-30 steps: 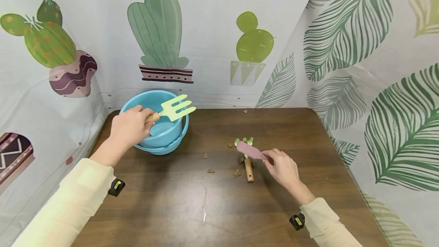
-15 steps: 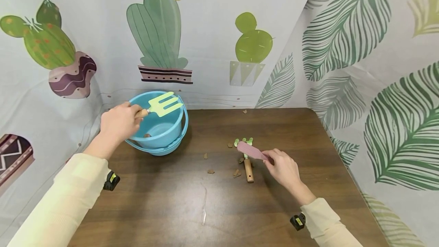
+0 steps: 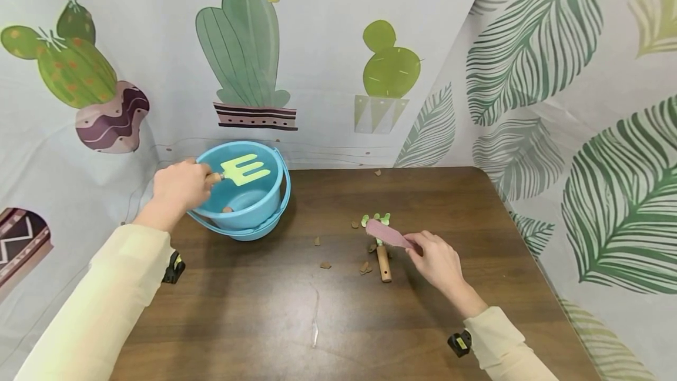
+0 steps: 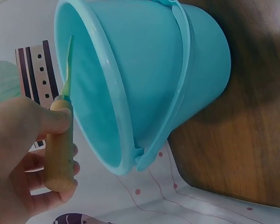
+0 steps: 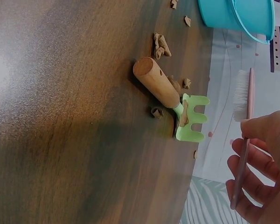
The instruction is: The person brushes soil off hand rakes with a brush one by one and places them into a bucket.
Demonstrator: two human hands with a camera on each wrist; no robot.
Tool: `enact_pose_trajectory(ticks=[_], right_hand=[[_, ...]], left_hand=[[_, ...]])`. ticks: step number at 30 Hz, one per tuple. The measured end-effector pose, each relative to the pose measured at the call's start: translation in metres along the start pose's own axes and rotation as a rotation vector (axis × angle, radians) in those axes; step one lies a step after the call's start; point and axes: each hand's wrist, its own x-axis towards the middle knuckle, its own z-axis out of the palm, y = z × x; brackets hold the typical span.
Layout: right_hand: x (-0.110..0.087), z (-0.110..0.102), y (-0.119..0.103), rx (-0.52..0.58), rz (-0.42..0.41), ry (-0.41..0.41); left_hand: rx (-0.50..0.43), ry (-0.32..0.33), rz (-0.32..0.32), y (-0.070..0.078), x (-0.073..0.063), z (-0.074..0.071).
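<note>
My left hand (image 3: 181, 186) grips the wooden handle of a light-green garden fork (image 3: 245, 170), its tines over the mouth of a blue bucket (image 3: 254, 223). A brown bit (image 3: 227, 209) lies inside the bucket. In the left wrist view the fork's handle (image 4: 59, 149) sits between thumb and fingers. My right hand (image 3: 436, 257) pinches the thin handle of a pink brush (image 3: 388, 233); its white bristles (image 5: 241, 95) show in the right wrist view. Below the brush lies a small green hand rake (image 5: 192, 119) with a wooden handle (image 3: 384, 263), on the table.
Dry brown bits, such as one (image 3: 325, 265) near the middle, lie scattered on the wooden table (image 3: 254, 310), several around the rake. The bucket's blue handle (image 3: 286, 193) hangs down its side. A cloth (image 3: 328, 46) printed with cacti and leaves stands behind the table.
My left hand has moved left with the garden fork, and the tines have come lower over the bucket's mouth. The right hand and brush have stayed nearly still.
</note>
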Motion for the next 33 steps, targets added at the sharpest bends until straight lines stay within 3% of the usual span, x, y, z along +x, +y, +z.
enact_pose_trajectory(ticks=[16, 25, 33], right_hand=[[-0.003, 0.001, 0.002, 0.012, -0.003, 0.015], [-0.004, 0.001, 0.003, 0.012, -0.008, 0.008], [-0.004, 0.0, 0.002, 0.015, -0.002, -0.003]], left_hand=[[0.044, -0.178, -0.02, 0.009, 0.014, 0.0], [0.084, -0.24, -0.035, 0.014, 0.018, -0.004], [0.093, -0.253, -0.017, 0.015, 0.024, 0.0]])
